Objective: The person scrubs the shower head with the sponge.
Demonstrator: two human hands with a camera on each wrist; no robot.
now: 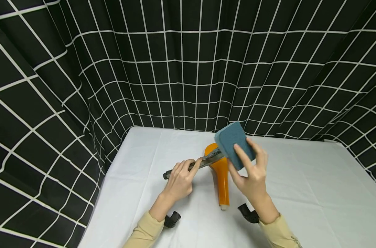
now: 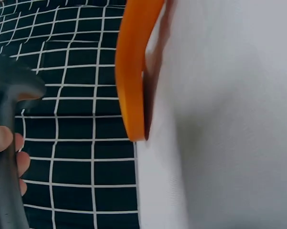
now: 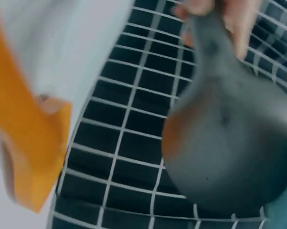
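My left hand (image 1: 180, 177) grips the handle of a grey shower head (image 1: 211, 160), raised over the table and tilted with its head toward the right. My right hand (image 1: 253, 172) holds a blue sponge (image 1: 237, 144) by its edges, overlapping the shower head's far end in the head view. The rounded back of the grey head (image 3: 224, 143) fills much of the right wrist view, with a sliver of the sponge (image 3: 284, 205) at the corner. Beneath both hands, an orange shower head (image 1: 223, 186) lies on the table, its pale connector end toward me.
A white cloth covers the table (image 1: 299, 179). Black curtains (image 1: 191, 75) with a white grid hang behind it and along both sides. Black wrist-worn pieces (image 1: 172, 219) show by both sleeves.
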